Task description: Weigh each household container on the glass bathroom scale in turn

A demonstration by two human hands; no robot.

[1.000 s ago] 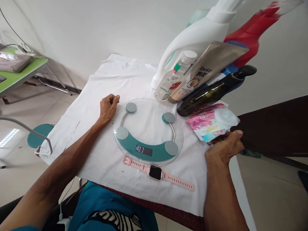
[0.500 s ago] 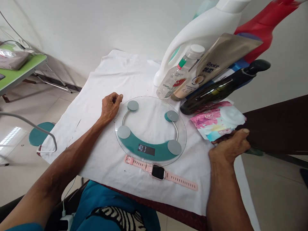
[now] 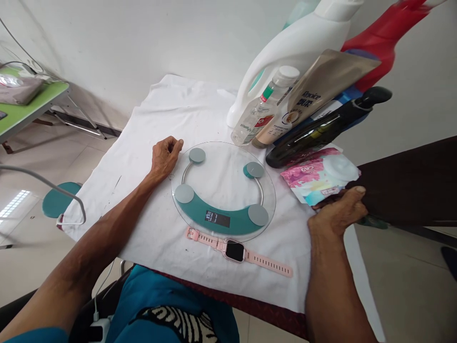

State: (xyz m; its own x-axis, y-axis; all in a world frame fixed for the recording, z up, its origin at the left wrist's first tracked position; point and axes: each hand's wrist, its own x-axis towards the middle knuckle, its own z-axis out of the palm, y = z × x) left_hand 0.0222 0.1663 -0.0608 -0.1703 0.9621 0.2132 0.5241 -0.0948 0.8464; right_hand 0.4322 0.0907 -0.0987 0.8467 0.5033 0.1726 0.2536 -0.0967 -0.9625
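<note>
My left hand (image 3: 166, 156), fingers curled into a loose fist with nothing in it, rests on the white cloth at the left rim of a round glass bathroom scale (image 3: 217, 220). The scale has a teal curved band, grey round pads and a lit display. Just in front of it lies a pink-strapped smartwatch (image 3: 234, 250), strap spread out and screen dark. My right hand (image 3: 337, 212) is at the table's right edge, against the near side of a pink and blue pouch (image 3: 314, 178) with a white cap. Its thumb shows; the other fingers are mostly hidden, so a grip on the pouch is unclear.
Behind the pouch stand a dark pump bottle (image 3: 317, 136), a beige Rejoice tube (image 3: 307, 102), a clear bottle (image 3: 253, 116), a white jug (image 3: 285, 52) and a red bottle (image 3: 378, 47). A green table (image 3: 35, 107) and teal stool (image 3: 60, 197) are at left.
The view has shifted slightly, so the bottles, pouch and right hand appear a little further left and higher. Both hands keep their places and poses.
</note>
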